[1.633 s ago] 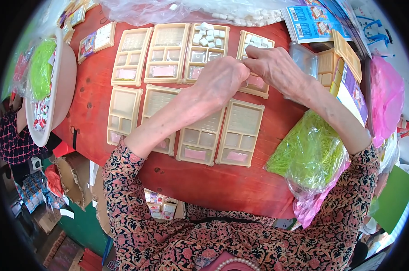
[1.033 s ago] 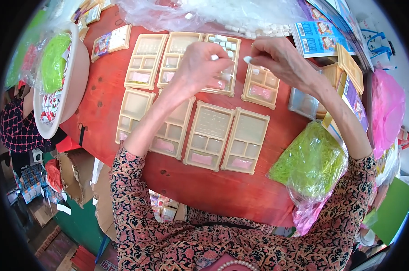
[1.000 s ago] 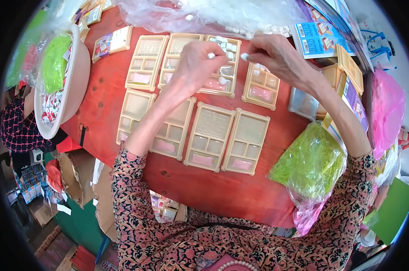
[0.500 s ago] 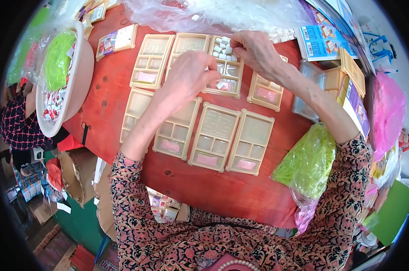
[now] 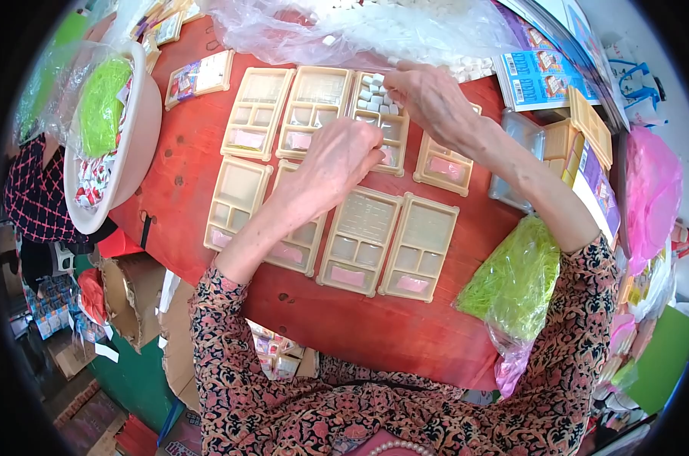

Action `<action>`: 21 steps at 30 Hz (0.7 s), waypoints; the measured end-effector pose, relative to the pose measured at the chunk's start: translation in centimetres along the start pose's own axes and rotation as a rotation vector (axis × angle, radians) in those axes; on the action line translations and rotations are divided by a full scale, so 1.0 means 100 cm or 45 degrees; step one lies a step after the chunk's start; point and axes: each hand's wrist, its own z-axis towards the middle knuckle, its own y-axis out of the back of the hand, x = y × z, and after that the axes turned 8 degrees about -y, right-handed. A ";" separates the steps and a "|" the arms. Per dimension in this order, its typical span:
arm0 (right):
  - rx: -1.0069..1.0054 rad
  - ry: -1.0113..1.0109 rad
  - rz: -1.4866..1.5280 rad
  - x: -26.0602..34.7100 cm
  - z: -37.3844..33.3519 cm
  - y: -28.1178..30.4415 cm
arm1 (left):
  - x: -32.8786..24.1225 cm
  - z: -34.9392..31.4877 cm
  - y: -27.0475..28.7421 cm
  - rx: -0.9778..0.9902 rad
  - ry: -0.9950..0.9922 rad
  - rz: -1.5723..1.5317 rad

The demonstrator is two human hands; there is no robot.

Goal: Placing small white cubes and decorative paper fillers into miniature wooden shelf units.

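Note:
Small white cubes (image 5: 371, 93) fill the top compartment of a cream divided plastic tray (image 5: 393, 131) in the back row. My right hand (image 5: 433, 102) reaches over this tray's upper right corner, its fingertips pinched beside the cubes. Over the tray's lower left side, my left hand (image 5: 343, 156) is closed, thumb and fingers together. Whatever either hand holds is hidden. A pink piece (image 5: 388, 156) shows in the tray's bottom compartment, partly covered by my left hand. Several similar trays stand around it, including a front-row tray (image 5: 360, 242) with a pink piece and no cubes.
Loose white cubes lie under clear plastic film (image 5: 299, 34) at the back. A white basin (image 5: 143, 121) is at the left, near a person in checked clothing (image 5: 36, 182). At the right are a bag of green shreds (image 5: 512, 273), a clear container (image 5: 515, 152) and printed cards (image 5: 542, 80).
My left hand has moved down and slightly right over the tray, staying closed. My right hand has come slightly nearer, still by the cubes. The whole view has shifted a little.

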 end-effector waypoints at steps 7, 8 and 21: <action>0.105 -0.201 0.256 -0.010 0.001 0.013 | 0.013 0.026 0.019 -0.358 0.229 -0.223; 0.102 -0.198 0.256 -0.009 0.002 0.013 | 0.024 0.033 0.019 -0.467 0.145 -0.162; -0.066 -0.130 0.236 -0.015 0.004 0.002 | 0.047 0.046 0.003 -0.393 0.092 0.010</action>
